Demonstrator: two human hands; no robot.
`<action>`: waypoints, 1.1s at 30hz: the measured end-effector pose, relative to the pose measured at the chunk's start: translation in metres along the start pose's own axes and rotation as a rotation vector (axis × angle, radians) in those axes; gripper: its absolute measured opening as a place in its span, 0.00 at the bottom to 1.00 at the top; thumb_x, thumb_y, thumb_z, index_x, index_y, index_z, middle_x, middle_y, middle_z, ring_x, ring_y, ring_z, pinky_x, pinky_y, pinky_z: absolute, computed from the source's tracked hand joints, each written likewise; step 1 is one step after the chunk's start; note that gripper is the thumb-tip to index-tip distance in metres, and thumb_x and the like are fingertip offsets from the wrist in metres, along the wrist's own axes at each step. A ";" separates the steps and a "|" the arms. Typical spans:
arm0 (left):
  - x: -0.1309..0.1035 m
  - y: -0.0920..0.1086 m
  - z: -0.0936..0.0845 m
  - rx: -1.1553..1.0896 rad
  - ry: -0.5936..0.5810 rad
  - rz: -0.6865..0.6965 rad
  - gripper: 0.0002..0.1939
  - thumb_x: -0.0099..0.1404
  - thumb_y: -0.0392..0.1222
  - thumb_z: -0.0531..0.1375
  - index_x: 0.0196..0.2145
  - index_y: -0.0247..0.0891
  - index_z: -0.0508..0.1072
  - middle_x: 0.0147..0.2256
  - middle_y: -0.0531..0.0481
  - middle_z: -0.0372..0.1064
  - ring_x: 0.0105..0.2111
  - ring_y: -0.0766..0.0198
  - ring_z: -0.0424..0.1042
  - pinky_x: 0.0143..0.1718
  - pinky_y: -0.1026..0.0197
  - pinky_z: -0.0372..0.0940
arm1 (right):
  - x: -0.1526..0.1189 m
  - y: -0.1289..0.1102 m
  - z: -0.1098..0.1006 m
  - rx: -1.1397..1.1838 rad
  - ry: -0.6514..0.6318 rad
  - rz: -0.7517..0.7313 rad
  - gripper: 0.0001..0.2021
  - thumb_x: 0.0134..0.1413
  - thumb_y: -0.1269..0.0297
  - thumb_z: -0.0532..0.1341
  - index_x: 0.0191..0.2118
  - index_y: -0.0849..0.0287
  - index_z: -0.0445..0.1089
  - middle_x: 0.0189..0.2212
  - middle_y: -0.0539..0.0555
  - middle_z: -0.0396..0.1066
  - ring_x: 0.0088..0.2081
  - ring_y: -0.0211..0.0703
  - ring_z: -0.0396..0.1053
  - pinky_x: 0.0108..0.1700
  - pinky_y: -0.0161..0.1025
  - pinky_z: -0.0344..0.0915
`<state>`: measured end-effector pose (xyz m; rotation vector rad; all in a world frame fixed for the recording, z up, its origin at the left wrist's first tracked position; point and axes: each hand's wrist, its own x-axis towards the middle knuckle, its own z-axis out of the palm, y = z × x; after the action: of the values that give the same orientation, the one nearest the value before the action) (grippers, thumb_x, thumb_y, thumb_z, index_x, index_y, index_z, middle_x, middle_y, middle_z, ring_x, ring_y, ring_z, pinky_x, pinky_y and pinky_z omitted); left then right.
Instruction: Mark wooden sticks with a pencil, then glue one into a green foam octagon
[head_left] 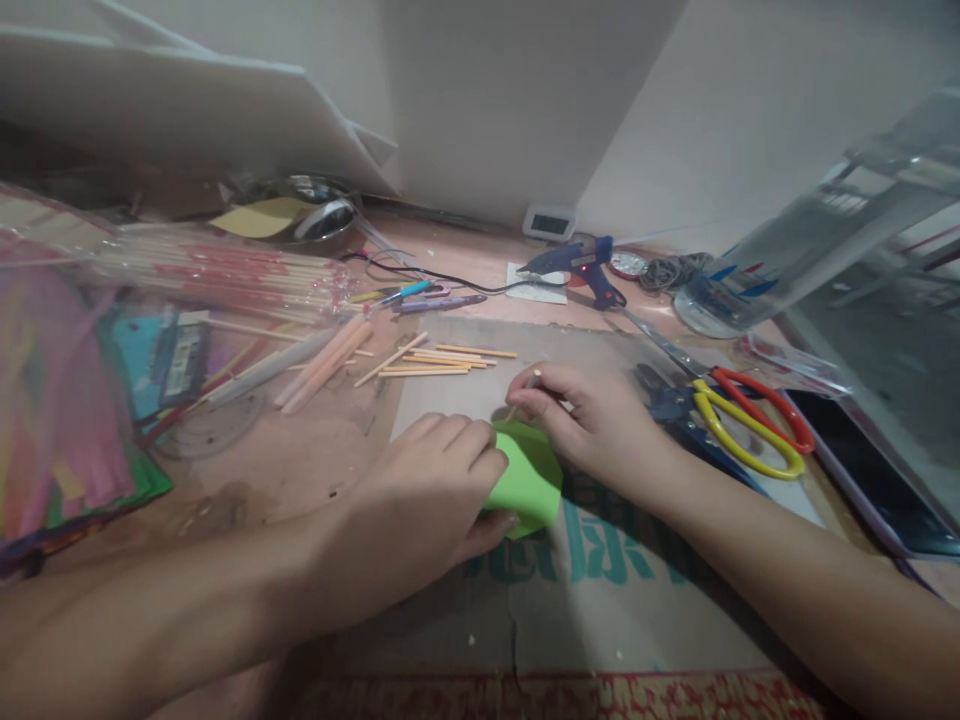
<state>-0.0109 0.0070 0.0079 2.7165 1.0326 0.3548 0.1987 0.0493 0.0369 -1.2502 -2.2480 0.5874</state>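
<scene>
My left hand (450,475) is closed on the left side of a bright green piece (529,480) that looks like paper or foam sheet, just above a cardboard mat (420,630). At its far edge, my right hand (577,405) pinches a thin wooden stick (535,378) between thumb and fingers. The stick's pale tip shows above the fingers; its lower end runs down beside the green piece, and I cannot tell whether they touch. Beyond my hands lie several short wooden sticks (435,362), loosely piled.
A blue glue gun (570,258) with a red light stands at the back. Scissors with red and yellow handles (750,420), a phone (877,470) and a clear container (810,230) are to the right. Bagged sticks (225,270) and colourful strips (67,400) lie left.
</scene>
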 end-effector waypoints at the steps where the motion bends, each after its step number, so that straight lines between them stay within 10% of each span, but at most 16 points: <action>1: 0.001 -0.002 -0.001 -0.003 0.003 0.005 0.15 0.68 0.52 0.65 0.42 0.36 0.74 0.40 0.42 0.71 0.40 0.48 0.70 0.42 0.47 0.67 | 0.000 0.000 0.000 0.000 0.002 -0.004 0.10 0.69 0.66 0.57 0.36 0.59 0.72 0.32 0.53 0.79 0.33 0.41 0.74 0.36 0.36 0.64; 6: 0.019 -0.027 -0.026 -0.119 0.013 0.012 0.15 0.76 0.49 0.55 0.42 0.38 0.78 0.39 0.46 0.78 0.40 0.52 0.75 0.44 0.50 0.67 | 0.000 0.003 0.001 -0.032 0.012 -0.021 0.10 0.68 0.67 0.57 0.36 0.58 0.73 0.32 0.53 0.79 0.32 0.41 0.73 0.35 0.36 0.63; 10: 0.042 -0.038 -0.048 -0.231 0.324 -0.072 0.17 0.76 0.50 0.56 0.54 0.42 0.76 0.51 0.48 0.78 0.52 0.55 0.74 0.56 0.52 0.65 | -0.001 0.004 0.003 -0.072 0.034 -0.043 0.11 0.68 0.66 0.56 0.34 0.58 0.72 0.31 0.53 0.78 0.32 0.41 0.73 0.35 0.36 0.63; 18: 0.054 -0.029 -0.042 -0.329 0.383 0.145 0.07 0.74 0.41 0.60 0.42 0.39 0.79 0.40 0.50 0.78 0.43 0.61 0.75 0.47 0.58 0.67 | -0.009 0.001 0.001 -0.136 0.006 -0.114 0.10 0.68 0.61 0.57 0.38 0.59 0.72 0.30 0.55 0.77 0.30 0.43 0.72 0.32 0.37 0.62; 22: 0.054 -0.031 -0.040 -0.362 0.343 0.089 0.07 0.74 0.41 0.61 0.41 0.39 0.78 0.40 0.51 0.79 0.41 0.62 0.75 0.46 0.58 0.66 | -0.015 -0.005 -0.016 -0.184 -0.058 -0.019 0.15 0.65 0.59 0.63 0.52 0.60 0.68 0.35 0.55 0.76 0.31 0.45 0.72 0.32 0.39 0.63; 25: 0.055 -0.032 -0.040 -0.393 0.296 0.046 0.08 0.73 0.45 0.61 0.44 0.41 0.78 0.41 0.51 0.79 0.43 0.60 0.76 0.47 0.58 0.67 | -0.026 -0.011 -0.025 -0.234 -0.103 -0.038 0.07 0.67 0.60 0.61 0.43 0.59 0.68 0.36 0.56 0.75 0.35 0.47 0.72 0.35 0.40 0.64; 33: 0.035 -0.064 -0.041 -0.145 -0.041 -0.072 0.10 0.68 0.52 0.65 0.40 0.46 0.81 0.39 0.52 0.80 0.42 0.54 0.75 0.52 0.50 0.64 | -0.065 -0.003 0.001 -0.275 -0.225 -0.374 0.20 0.66 0.50 0.62 0.50 0.63 0.71 0.49 0.66 0.73 0.50 0.60 0.69 0.50 0.55 0.69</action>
<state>-0.0370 0.0819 0.0336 2.5411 1.0477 0.3461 0.2251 -0.0087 0.0239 -0.8770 -2.7360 0.2942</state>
